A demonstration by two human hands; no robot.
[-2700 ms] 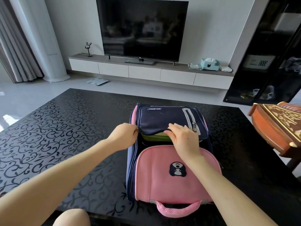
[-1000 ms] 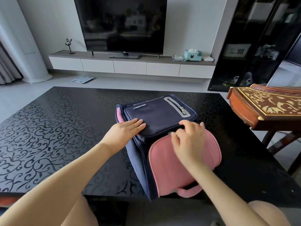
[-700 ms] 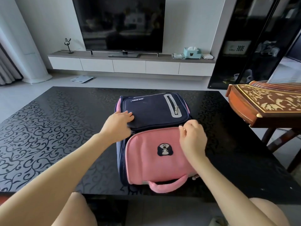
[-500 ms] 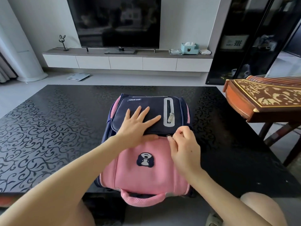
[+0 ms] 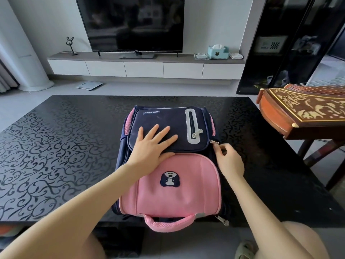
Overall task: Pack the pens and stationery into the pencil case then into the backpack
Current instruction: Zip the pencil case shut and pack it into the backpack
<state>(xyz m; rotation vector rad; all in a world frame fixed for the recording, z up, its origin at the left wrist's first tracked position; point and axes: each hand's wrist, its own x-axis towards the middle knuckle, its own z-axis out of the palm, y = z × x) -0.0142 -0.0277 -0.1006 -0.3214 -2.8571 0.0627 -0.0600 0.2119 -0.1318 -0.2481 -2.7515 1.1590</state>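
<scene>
A pink and navy backpack [image 5: 173,193] lies flat on the black patterned table [image 5: 56,146], its pink handle hanging over the near edge. My left hand [image 5: 152,144] presses flat, fingers spread, on the navy top flap. My right hand [image 5: 228,159] sits at the backpack's right side, its fingertips pinched on a metal zipper pull [image 5: 213,142]. The flap is down over the backpack's opening. No pencil case, pens or stationery are in sight.
A carved wooden zither [image 5: 302,113] on a stand juts in at the right, close to the table's corner. Beyond the table are a white TV cabinet [image 5: 145,68] with a television and a dark glass cabinet [image 5: 291,43]. My knees show below the table's near edge.
The backpack's flap has gone from lifted, showing green inside, to pressed down. My left hand has flattened on it, and my right hand has slid along the seam to the right side.
</scene>
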